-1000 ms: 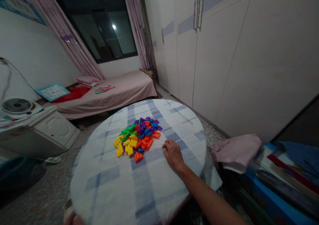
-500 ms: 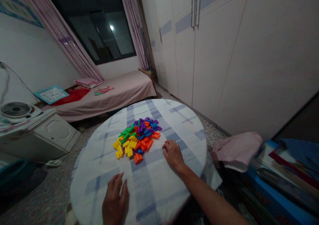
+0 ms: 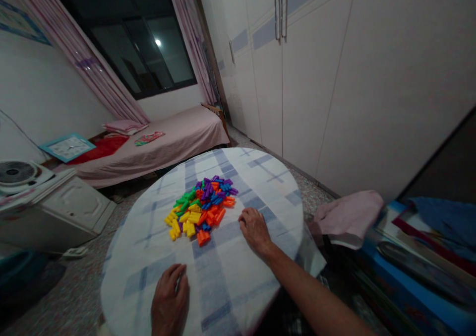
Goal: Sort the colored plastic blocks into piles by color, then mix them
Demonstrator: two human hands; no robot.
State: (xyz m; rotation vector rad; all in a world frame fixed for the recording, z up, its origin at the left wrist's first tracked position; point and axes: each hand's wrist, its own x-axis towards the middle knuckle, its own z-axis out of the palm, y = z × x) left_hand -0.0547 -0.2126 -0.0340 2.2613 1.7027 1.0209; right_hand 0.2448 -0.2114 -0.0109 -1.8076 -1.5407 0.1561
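**Pile of multicoloured ribbed plastic blocks (image 3: 199,209) lies untouched by either hand**

The pile is heaped near the middle of a round tabletop (image 3: 238,276) covered with a white and blue plaid cloth. Its yellow, orange, blue, purple and green pieces are jumbled together, with yellow gathered towards the near left and purple towards the far end. The bare right hand (image 3: 255,232) is laid on the cloth just beside the orange pieces, with its fingers lightly curled. That grip is apart and empty, and no block is touched. The bare left hand (image 3: 170,296) is held near the tabletop's near edge, well apart from the pile, with its fingers curled towards the thumb. A thin pale sliver (image 3: 178,281) is seen at those fingers, but whether it is held cannot be told.

The step in hand is judged to be a pause before handling, since no block is seen raised or set aside. A first contact would call for the right fingertips to be moved over the nearest orange pieces. A folded pink cloth (image 3: 347,219) is placed beyond the tabletop on the right.
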